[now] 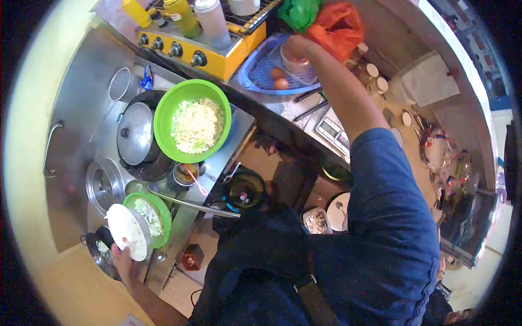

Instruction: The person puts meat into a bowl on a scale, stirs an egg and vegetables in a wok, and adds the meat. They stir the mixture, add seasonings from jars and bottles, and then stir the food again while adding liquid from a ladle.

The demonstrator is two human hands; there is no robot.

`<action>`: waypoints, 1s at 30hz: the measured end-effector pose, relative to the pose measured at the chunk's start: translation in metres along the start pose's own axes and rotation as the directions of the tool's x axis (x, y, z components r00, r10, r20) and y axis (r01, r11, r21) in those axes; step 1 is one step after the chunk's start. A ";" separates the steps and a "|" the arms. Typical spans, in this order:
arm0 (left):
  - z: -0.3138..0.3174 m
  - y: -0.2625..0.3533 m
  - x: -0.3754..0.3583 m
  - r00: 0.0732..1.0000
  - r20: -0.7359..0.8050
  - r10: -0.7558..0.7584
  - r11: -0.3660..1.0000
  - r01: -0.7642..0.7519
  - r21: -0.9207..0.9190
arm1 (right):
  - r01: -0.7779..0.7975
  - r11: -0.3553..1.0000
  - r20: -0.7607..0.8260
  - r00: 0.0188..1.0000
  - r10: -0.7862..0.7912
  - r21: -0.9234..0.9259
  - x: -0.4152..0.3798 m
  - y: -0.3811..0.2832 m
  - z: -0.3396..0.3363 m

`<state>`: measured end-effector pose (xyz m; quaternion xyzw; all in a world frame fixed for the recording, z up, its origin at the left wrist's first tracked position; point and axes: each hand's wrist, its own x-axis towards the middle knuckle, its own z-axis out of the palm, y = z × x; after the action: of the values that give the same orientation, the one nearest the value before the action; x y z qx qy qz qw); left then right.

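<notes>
My left hand grips the edge of a white bowl, tilted beside a green bowl of shredded pale vegetable. My right hand reaches to a small white bowl in a blue plastic basket; its fingers are largely hidden there. Brown eggs lie in the same basket, just in front of that bowl. A large green basin holds a heap of chopped pale food.
A lidded pot stands left of the basin. Squeeze bottles rest on a yellow stove. Red and green plastic bags sit behind the basket. A digital scale lies near my right arm; a long metal handle juts over the counter edge.
</notes>
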<state>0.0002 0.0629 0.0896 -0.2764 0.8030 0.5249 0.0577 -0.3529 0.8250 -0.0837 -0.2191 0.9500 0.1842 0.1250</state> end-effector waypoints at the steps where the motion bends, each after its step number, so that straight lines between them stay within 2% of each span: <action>1: 0.003 0.012 -0.005 0.994 0.083 0.078 0.991 -0.068 -0.119 | -0.103 0.949 0.106 0.992 0.075 0.296 -0.005 0.000 -0.015; 2: 0.019 0.042 -0.015 0.984 0.109 0.144 0.989 -0.141 -0.033 | -0.242 0.804 0.211 0.966 0.148 0.543 -0.011 0.000 -0.031; 5: 0.119 0.114 -0.033 0.917 0.302 0.261 0.933 -0.320 0.165 | -0.359 0.579 0.202 0.926 0.318 0.732 -0.044 0.011 -0.052; 6: 0.143 0.106 -0.016 0.908 0.352 0.226 0.875 -0.348 0.335 | -0.138 0.534 0.007 0.971 0.240 0.834 -0.056 0.020 -0.055; 7: 0.195 0.130 -0.028 0.813 0.515 0.271 0.872 -0.434 0.226 | 0.095 0.470 -0.200 0.964 0.178 0.877 -0.069 0.030 -0.060; 8: 0.247 0.117 -0.021 0.755 0.557 0.347 0.929 -0.358 -0.093 | 0.086 0.469 -0.198 0.961 0.194 0.879 -0.088 0.030 -0.077; 9: 0.302 0.126 -0.027 0.712 0.635 0.301 0.949 -0.287 -0.128 | -0.032 0.256 -0.054 0.945 0.324 0.966 -0.111 0.017 -0.105; 10: 0.351 0.130 -0.034 0.676 0.668 0.311 0.931 -0.357 -0.071 | -0.133 0.016 0.114 0.904 0.412 0.991 -0.135 0.008 -0.126; 11: 0.399 0.134 -0.042 0.639 0.699 0.319 0.903 -0.429 -0.020 | -0.140 0.014 0.121 0.896 0.427 0.990 -0.154 0.009 -0.138; 12: 0.450 0.123 -0.036 0.550 0.724 0.416 0.870 -0.472 -0.141 | -0.075 0.001 0.068 0.908 0.413 0.997 -0.172 0.011 -0.147; 13: 0.494 0.122 -0.043 0.521 0.724 0.452 0.857 -0.478 -0.191 | -0.012 -0.017 0.018 0.917 0.399 1.000 -0.190 0.011 -0.152; 14: 0.532 0.126 -0.054 0.532 0.726 0.436 0.854 -0.499 -0.148 | 0.060 -0.182 0.015 0.924 0.381 0.981 -0.211 0.011 -0.158; 15: 0.566 0.131 -0.065 0.545 0.725 0.422 0.849 -0.518 -0.105 | 0.049 -0.186 0.029 0.917 0.399 0.981 -0.231 0.014 -0.160; 17: 0.614 0.135 -0.084 0.510 0.655 0.558 0.735 -0.669 -0.105 | 0.087 0.080 -0.114 0.880 0.460 0.993 -0.264 0.017 -0.157; 18: 0.628 0.138 -0.093 0.495 0.648 0.579 0.720 -0.683 -0.121 | 0.069 -0.090 -0.016 0.875 0.484 0.994 -0.279 0.018 -0.152; 22: 0.682 0.122 -0.097 0.499 0.610 0.616 0.737 -0.639 -0.221 | 0.073 -0.136 0.018 0.819 0.574 0.988 -0.331 0.010 -0.136; 24: 0.668 0.141 -0.111 0.539 0.596 0.596 0.744 -0.649 -0.158 | 0.030 -0.210 0.098 0.815 0.571 0.977 -0.351 0.004 -0.133; 25: 0.652 0.153 -0.123 0.590 0.615 0.523 0.815 -0.557 -0.159 | 0.031 -0.216 0.102 0.809 0.578 0.976 -0.357 0.004 -0.127; 27: 0.645 0.149 -0.108 0.653 0.734 0.187 0.982 -0.136 -0.129 | 0.112 -0.250 0.061 0.800 0.597 0.962 -0.367 0.004 -0.114; 28: 0.639 0.130 -0.110 0.605 0.692 0.394 0.878 -0.471 -0.088 | 0.119 -0.253 0.059 0.797 0.601 0.960 -0.372 0.003 -0.113; 29: 0.630 0.104 -0.115 0.486 0.660 0.573 0.666 -0.745 -0.030 | 0.097 -0.271 0.092 0.788 0.609 0.958 -0.378 0.000 -0.116; 30: 0.620 0.081 -0.127 0.323 0.772 0.548 0.477 -0.878 0.029 | 0.075 -0.288 0.124 0.781 0.612 0.955 -0.381 -0.003 -0.120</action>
<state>-0.0567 0.6779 -0.0702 0.3534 0.8525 0.3514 0.1579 -0.0377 0.9152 0.1449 0.1639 0.7472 -0.6437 -0.0211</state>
